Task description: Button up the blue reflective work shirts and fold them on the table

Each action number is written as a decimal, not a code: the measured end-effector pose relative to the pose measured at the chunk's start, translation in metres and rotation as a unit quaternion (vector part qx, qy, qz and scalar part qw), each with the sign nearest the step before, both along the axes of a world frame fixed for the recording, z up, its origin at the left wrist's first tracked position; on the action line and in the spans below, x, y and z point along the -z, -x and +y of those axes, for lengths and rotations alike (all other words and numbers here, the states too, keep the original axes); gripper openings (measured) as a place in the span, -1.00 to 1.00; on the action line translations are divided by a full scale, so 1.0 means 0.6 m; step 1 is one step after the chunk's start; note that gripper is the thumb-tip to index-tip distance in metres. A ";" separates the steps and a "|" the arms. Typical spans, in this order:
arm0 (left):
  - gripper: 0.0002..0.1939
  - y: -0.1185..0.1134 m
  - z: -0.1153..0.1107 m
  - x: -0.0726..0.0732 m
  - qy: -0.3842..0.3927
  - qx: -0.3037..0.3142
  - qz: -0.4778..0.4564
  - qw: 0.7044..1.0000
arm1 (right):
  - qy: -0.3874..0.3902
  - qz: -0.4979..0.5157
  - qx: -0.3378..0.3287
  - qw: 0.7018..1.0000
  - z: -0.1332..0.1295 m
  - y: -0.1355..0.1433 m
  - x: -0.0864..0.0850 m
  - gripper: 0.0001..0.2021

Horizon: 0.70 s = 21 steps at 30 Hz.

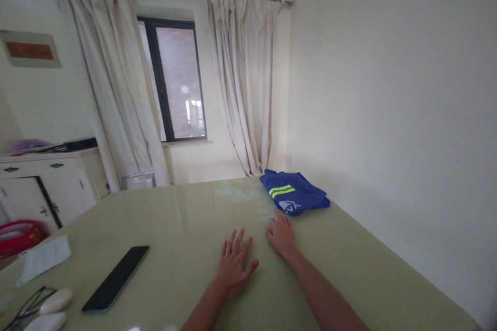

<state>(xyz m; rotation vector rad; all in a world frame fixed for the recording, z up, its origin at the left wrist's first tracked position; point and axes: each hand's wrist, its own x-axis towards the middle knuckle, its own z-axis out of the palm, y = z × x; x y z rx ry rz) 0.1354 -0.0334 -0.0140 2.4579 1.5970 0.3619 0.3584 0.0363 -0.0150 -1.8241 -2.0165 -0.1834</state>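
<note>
My left hand is over the glossy green tabletop with its fingers spread and nothing in it. To its right, my right hand reaches a little farther forward, fingers extended and somewhat bent, also holding nothing. Just beyond the right fingertips lies a folded blue garment with a yellow-green double stripe and white lettering. Whether those fingertips touch its near edge, I cannot tell.
A black smartphone lies left of my hands. Farther left are a white face mask, glasses and a rounded white object. A bare wall borders the table's right side. A white cabinet stands back left.
</note>
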 end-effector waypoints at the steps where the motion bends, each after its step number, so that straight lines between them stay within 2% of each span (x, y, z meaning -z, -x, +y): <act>1: -0.22 -0.001 -0.001 -0.003 0.005 -0.003 0.005 1.000 | -0.008 -0.015 -0.002 1.000 0.003 -0.003 -0.004 -0.64; 5: -0.18 -0.003 -0.001 -0.011 0.022 -0.015 0.024 0.999 | -0.014 -0.100 -0.050 0.994 0.025 -0.025 -0.034 -0.58; 10: -0.18 -0.002 0.004 -0.002 0.010 -0.023 0.018 1.000 | 0.039 -0.070 0.049 0.996 0.045 -0.068 -0.058 -0.62; 14: -0.23 0.000 0.007 0.003 -0.004 -0.023 -0.006 1.000 | 0.017 -0.053 0.053 0.997 0.053 -0.080 -0.085 -0.52; 18: -0.30 0.001 0.010 0.007 -0.016 -0.028 -0.030 0.999 | -0.037 -0.035 0.045 0.998 0.052 -0.045 -0.148 -0.44; 21: -0.32 0.005 0.012 0.016 -0.042 -0.044 -0.098 0.993 | -0.107 -0.001 -0.053 0.993 0.013 0.011 -0.180 -0.39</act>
